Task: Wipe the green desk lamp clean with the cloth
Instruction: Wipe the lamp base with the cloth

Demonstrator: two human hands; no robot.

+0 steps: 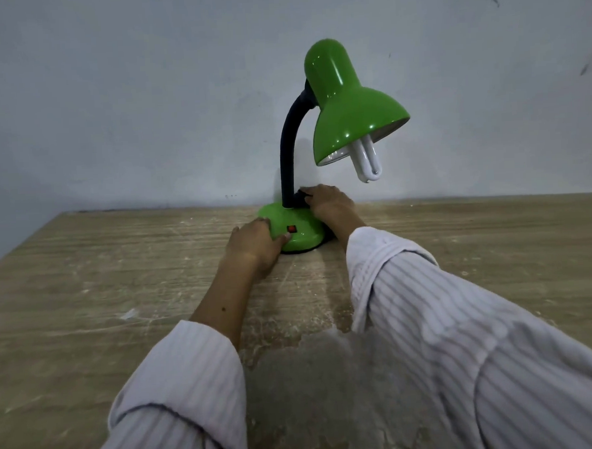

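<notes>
The left hand (254, 242) lies spread on the green lamp (346, 101) base; the right hand (329, 202) presses a dark cloth (302, 198) by the neck. Base-wiping seems under way; the shade likely comes next

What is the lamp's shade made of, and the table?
The shade looks like painted metal, perhaps plastic: glossy green with bright highlights. The table looks like wood or wood-look laminate: pale grain lines, matte, scratched and scuffed white.
</notes>
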